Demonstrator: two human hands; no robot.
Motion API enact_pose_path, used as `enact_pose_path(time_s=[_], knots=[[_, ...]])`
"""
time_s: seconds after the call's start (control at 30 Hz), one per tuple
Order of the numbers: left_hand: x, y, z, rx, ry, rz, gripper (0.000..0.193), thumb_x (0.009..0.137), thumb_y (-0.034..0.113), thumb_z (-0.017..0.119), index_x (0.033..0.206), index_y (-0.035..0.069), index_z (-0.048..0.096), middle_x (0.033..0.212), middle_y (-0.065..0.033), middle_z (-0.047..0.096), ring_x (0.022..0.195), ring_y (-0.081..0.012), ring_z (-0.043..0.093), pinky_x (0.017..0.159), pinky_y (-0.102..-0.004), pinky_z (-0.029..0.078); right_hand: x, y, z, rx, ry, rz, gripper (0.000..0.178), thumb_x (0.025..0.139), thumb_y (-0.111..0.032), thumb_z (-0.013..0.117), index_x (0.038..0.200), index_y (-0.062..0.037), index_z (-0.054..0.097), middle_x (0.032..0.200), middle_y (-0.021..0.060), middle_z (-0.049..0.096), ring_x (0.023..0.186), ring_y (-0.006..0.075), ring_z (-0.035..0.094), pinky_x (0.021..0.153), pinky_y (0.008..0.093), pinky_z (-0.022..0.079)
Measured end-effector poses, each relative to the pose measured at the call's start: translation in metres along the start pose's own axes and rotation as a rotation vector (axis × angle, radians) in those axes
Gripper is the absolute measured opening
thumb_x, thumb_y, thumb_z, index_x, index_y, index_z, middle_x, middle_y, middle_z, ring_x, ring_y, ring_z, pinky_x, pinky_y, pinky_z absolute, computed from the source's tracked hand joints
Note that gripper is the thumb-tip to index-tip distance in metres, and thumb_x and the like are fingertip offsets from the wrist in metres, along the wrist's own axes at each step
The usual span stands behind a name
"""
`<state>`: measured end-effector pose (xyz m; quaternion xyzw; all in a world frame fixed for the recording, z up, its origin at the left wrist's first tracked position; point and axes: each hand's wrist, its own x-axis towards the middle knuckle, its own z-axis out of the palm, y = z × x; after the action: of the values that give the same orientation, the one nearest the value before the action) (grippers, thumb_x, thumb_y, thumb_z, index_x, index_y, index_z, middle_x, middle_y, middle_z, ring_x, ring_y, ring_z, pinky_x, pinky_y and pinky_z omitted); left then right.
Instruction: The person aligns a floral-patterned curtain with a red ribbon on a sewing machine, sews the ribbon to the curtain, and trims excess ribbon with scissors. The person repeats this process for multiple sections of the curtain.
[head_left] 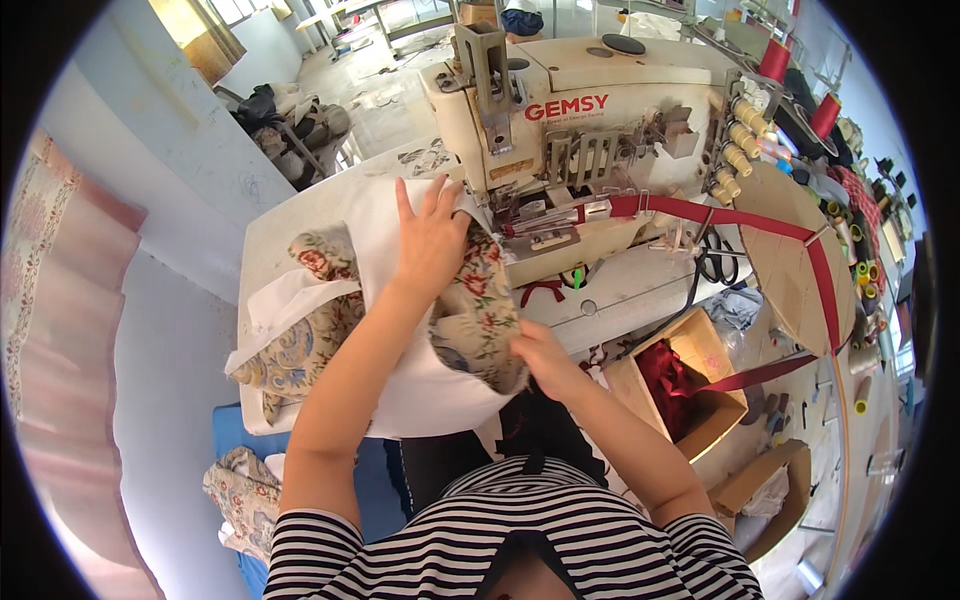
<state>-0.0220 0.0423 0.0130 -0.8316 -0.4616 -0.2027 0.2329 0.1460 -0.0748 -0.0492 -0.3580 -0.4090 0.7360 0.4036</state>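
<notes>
Left hand lies flat, fingers spread, palm down on the floral fabric piece with white lining, just left of the presser foot of the sewing machine. It isn't gripping, just pressing the cloth to the worktop. Right hand is pinched on the fabric's near edge, toward the worktop's front edge, fingers closed on the hem.

The fabric bulk sits at the worktop's left half and drapes off its front edge toward the lap. Red binding tape runs in from the right, through the folder, to the foot; the tape comes up out of the cardboard box at the front right.

My read on doing this feed step well:
- keep the left palm flat and light, steering rather than dragging
- right hand holds the edge taut and in line with the foot, so the tape wraps evenly
- lift the draped bulk so its weight doesn't pull the seam off line
- keep the left fingertips clear of the needle area

Can't tell whether the foot is down.
</notes>
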Motion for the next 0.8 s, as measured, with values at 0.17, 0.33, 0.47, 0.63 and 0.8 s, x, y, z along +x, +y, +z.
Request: enact_pose_path(time_s=[0.17, 0.33, 0.47, 0.63, 0.8], knots=[[-0.008, 0.021, -0.054, -0.271, 0.135, -0.018, 0.015, 0.070, -0.002, 0.059, 0.083, 0.005, 0.064, 0.120, -0.0106, 0.053, 0.122, -0.0302, 0.043, 0.106, -0.0516, 0.027, -0.001, -0.016, 0.001, 0.044, 0.064, -0.089, 0.031, 0.094, -0.017, 0.049, 0.118, 0.0023, 0.051, 0.111, 0.0052, 0.059, 0.098, 0.0111, 0.055, 0.085, 0.0261, 0.044], [-0.016, 0.033, -0.041, -0.713, -0.051, 0.058, 0.031, 0.078, -0.004, 0.054, 0.107, 0.005, 0.061, 0.106, -0.0078, 0.061, 0.098, -0.0283, 0.058, 0.081, -0.0350, 0.048, 0.021, -0.002, -0.005, -0.134, 0.016, -0.100, 0.032, 0.098, -0.024, 0.045, 0.115, 0.0020, 0.052, 0.104, 0.0019, 0.058, 0.093, 0.0071, 0.052, 0.081, 0.0227, 0.043], [-0.017, 0.024, -0.034, -0.506, -0.069, 0.065, 0.026, 0.082, 0.006, 0.058, 0.108, 0.010, 0.062, 0.106, -0.0054, 0.060, 0.094, -0.0261, 0.056, 0.079, -0.0344, 0.047, 0.018, -0.008, -0.002, -0.090, 0.063, -0.149, 0.032, 0.098, -0.025, 0.045, 0.112, 0.0025, 0.054, 0.099, 0.0005, 0.058, 0.088, 0.0058, 0.051, 0.079, 0.0224, 0.043], [-0.013, 0.027, -0.034, -0.261, -0.118, 0.027, 0.025, 0.082, 0.012, 0.061, 0.107, 0.015, 0.062, 0.104, -0.0035, 0.058, 0.090, -0.0233, 0.054, 0.076, -0.0323, 0.047, 0.017, -0.009, -0.013, -0.071, 0.075, -0.190, 0.033, 0.099, -0.026, 0.045, 0.109, 0.0027, 0.056, 0.099, 0.0002, 0.058, 0.088, 0.0057, 0.051, 0.080, 0.0222, 0.043], [-0.004, 0.036, -0.023, -0.357, 0.008, -0.007, 0.017, 0.083, 0.012, 0.060, 0.100, 0.011, 0.060, 0.101, -0.0047, 0.058, 0.091, -0.0258, 0.055, 0.075, -0.0352, 0.046, 0.014, -0.019, -0.028, -0.037, 0.097, -0.218, 0.035, 0.099, -0.026, 0.044, 0.109, 0.0049, 0.056, 0.097, 0.0026, 0.060, 0.087, 0.0063, 0.053, 0.078, 0.0225, 0.045]])
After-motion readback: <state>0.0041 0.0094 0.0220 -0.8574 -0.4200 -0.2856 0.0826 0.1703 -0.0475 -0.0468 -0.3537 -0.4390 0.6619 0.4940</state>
